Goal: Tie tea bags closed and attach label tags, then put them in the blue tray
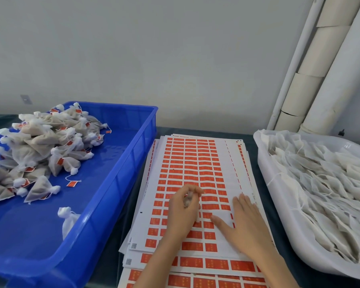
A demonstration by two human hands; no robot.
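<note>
A stack of white sheets with rows of red label stickers (192, 173) lies in the middle of the table. My left hand (182, 213) rests on the top sheet with its fingers curled round a small tea bag (188, 199). Flat on the same sheet, just to the right, lies my right hand (242, 227) with straight fingers. The blue tray (121, 169) on the left holds a heap of tied tea bags with red tags (40, 150). One tied bag (68, 220) lies apart near the tray's right wall.
A white tub (279, 204) full of untied tea bags (328, 190) stands at the right. White pipes (312, 80) run up the wall behind it. Dark cloth (110, 265) covers the table between the trays.
</note>
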